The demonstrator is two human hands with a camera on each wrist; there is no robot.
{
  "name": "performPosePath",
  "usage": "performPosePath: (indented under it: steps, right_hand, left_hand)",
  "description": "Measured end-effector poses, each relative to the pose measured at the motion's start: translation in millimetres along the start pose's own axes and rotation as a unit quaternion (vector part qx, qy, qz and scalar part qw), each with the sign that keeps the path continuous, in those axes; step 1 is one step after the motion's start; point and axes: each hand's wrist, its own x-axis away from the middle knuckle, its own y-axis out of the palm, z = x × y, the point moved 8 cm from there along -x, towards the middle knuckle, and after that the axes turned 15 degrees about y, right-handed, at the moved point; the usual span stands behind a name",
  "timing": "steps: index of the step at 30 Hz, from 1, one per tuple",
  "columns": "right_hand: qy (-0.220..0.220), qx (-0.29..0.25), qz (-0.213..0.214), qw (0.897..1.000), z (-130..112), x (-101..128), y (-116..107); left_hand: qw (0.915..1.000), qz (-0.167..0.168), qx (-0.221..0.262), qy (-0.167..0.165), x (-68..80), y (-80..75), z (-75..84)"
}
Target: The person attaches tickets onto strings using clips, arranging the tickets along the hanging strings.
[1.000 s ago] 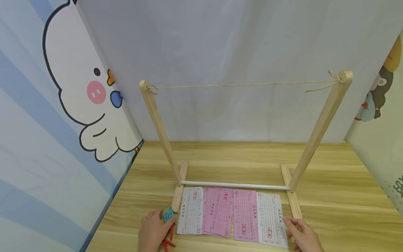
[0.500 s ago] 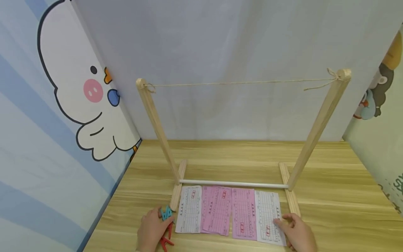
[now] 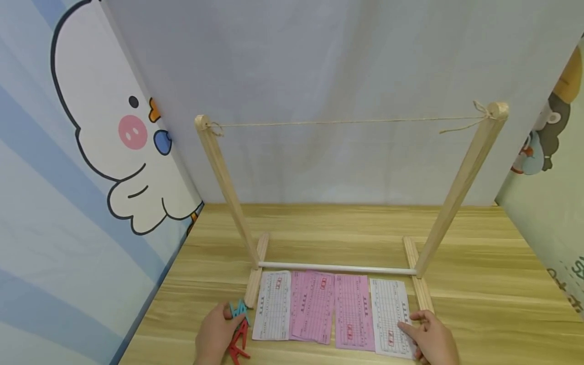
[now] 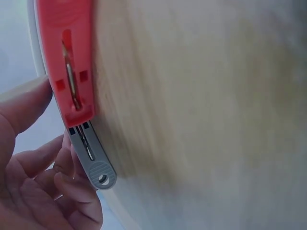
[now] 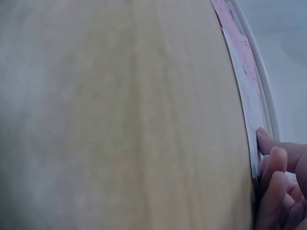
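Note:
My left hand (image 3: 216, 332) is at the lower left, thumb and fingers around a teal clothespin (image 3: 239, 308). Two red clothespins (image 3: 240, 332) lie just below it, one overlapping the other. In the left wrist view, a red clothespin (image 4: 72, 62) rests against a grey-looking one (image 4: 96, 163), the thumb at their edge. My right hand (image 3: 431, 337) pinches the right edge of a white printed slip (image 3: 392, 312), thumb on top and fingers at the edge. To its left lie several pink slips (image 3: 351, 312) and another white slip (image 3: 274, 304).
Behind the slips stands a wooden frame with a left post (image 3: 228, 192), a right post (image 3: 461, 192) and a white bottom rod (image 3: 337, 268). A thin twine (image 3: 337, 122) is tied between the post tops. A grey curtain (image 3: 319, 61) hangs behind the table (image 3: 493, 263).
My right hand has moved inward onto the right white slip, which has parted slightly from the pink slip beside it. At my left hand, the red clothespins have shifted a little.

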Motion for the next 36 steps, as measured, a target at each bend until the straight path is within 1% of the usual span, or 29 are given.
performPosePath:
  steps: [5,9,12,20,26,31,36]
  right_hand:
    - [0.000,-0.009,-0.002,1.000,1.1,-0.2,-0.1]
    - [-0.001,-0.010,-0.001,1.000,1.2,-0.4,-0.1]
    - [0.002,-0.014,-0.002,1.000,1.0,0.3,-0.5]
    - [0.004,-0.031,-0.009,0.999,0.0,3.1,-1.4]
    - [0.004,-0.045,-0.013,0.999,0.1,4.2,-1.2]
    - [0.005,-0.036,-0.006,0.999,-0.4,2.9,-0.7]
    - [0.004,-0.027,0.002,1.000,-0.3,1.4,-0.9]
  left_hand:
    - [0.9996,-0.001,0.023,-0.014,2.2,-0.2,-0.5]
    - [0.9993,0.000,0.033,-0.019,2.4,0.2,-0.6]
    - [0.9991,0.004,0.039,-0.017,1.4,1.1,-1.5]
    - [0.9984,0.021,0.052,0.000,-0.6,0.8,-3.3]
    - [0.9972,0.021,0.071,-0.012,-2.3,2.3,-6.1]
    - [0.9955,0.022,0.090,-0.021,-2.1,2.3,-7.1]
    - [0.9951,0.021,0.094,-0.023,-1.4,1.5,-6.3]
